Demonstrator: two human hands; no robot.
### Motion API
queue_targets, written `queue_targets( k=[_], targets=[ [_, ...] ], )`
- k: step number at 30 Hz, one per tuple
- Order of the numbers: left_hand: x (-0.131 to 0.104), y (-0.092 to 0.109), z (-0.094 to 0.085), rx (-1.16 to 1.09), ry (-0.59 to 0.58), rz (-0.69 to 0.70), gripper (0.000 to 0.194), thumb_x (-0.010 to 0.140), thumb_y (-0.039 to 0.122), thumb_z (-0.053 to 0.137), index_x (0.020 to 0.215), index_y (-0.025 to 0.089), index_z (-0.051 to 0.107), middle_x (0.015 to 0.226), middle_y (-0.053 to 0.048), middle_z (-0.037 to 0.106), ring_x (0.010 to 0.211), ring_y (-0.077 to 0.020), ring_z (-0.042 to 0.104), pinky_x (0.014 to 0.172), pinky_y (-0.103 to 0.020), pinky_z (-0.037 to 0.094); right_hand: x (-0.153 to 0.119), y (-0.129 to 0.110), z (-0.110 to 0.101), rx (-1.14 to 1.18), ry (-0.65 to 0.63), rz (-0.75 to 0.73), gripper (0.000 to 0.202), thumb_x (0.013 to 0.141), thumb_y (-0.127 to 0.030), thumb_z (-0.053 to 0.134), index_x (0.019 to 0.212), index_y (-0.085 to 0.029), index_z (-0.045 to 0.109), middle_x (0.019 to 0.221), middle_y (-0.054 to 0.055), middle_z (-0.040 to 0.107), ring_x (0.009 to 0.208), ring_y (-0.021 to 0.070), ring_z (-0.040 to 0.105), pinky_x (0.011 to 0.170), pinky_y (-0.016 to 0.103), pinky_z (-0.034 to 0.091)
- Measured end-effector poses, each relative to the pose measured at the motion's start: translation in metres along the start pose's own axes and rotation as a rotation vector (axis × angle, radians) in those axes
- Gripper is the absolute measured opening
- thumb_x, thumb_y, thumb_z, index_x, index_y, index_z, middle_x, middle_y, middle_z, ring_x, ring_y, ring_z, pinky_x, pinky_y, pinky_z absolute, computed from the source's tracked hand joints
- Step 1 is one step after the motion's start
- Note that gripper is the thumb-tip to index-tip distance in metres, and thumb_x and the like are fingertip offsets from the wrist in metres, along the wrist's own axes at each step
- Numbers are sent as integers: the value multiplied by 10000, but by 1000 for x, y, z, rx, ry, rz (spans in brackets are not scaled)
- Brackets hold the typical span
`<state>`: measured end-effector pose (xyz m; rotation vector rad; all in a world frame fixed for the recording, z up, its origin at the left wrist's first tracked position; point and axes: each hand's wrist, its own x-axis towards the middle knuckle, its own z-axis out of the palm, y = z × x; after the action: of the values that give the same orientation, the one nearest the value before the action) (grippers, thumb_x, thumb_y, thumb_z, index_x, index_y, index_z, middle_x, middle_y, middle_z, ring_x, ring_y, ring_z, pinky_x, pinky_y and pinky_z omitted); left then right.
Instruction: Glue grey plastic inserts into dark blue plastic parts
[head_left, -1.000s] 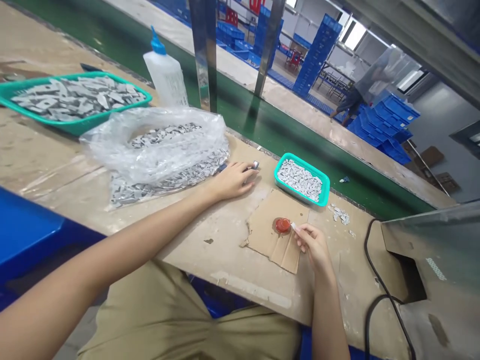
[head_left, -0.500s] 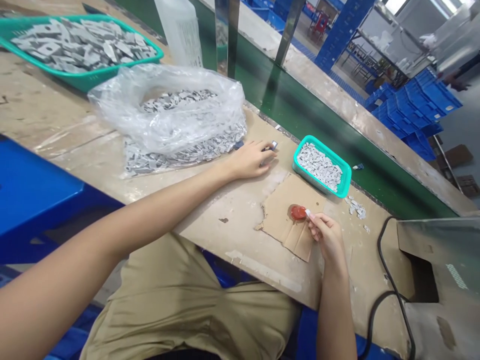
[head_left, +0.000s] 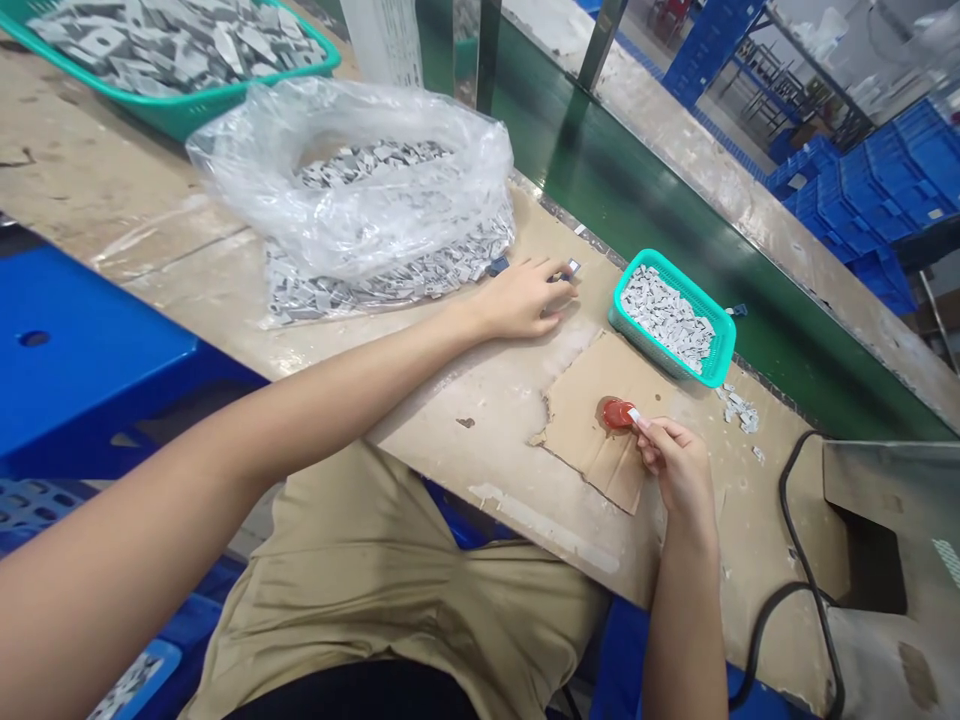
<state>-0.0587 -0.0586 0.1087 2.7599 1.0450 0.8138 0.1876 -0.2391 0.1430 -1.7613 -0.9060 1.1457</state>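
My right hand [head_left: 679, 462] pinches a small whitish plastic piece [head_left: 634, 415] between thumb and fingertips. The piece's tip is at a blob of red paste [head_left: 618, 413] on a torn cardboard sheet [head_left: 577, 410]. My left hand [head_left: 529, 298] rests on the table, fingers apart and slightly bent, beside a small dark part with a white face [head_left: 574, 267]. Its fingers partly hide that part, and I cannot tell whether they touch it. A clear plastic bag [head_left: 360, 230] full of small grey pieces lies left of this hand. Between the hands, farther back, stands a small green basket [head_left: 621, 315] of light grey pieces.
A larger green basket [head_left: 187, 110] of grey parts stands at the back left. Loose pieces [head_left: 739, 410] lie right of the small basket. A black cable [head_left: 787, 520] runs beside a metal box [head_left: 862, 470]. Behind the table edge runs a green conveyor belt [head_left: 637, 185].
The camera view has shifted, so the table and its things appear farther right and mostly a little higher. Both hands keep nearly the same places, the right still holding its piece at the paste.
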Motion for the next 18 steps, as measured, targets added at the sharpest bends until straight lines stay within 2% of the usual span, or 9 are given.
queue_targets(
  k=[9, 18],
  targets=[
    [1, 2, -2, -10, -24, 1, 373, 826, 284, 514, 1158, 170, 641, 1300, -134, 543, 1120, -293, 560, 926, -430, 417, 1, 3, -2, -9, -8, 17, 393, 618, -509, 809, 578, -170, 616, 485, -36, 473, 414, 51, 315, 387, 213, 167],
    [0, 1, -1, -50, -20, -12, 374, 823, 283, 517, 1159, 184, 648, 1304, -127, 546, 1135, -306, 552, 943, -450, 402, 1, 1, -3, 17, -21, 16, 389, 614, -506, 810, 603, -165, 625, 529, -29, 486, 428, 54, 336, 384, 212, 180]
  ],
)
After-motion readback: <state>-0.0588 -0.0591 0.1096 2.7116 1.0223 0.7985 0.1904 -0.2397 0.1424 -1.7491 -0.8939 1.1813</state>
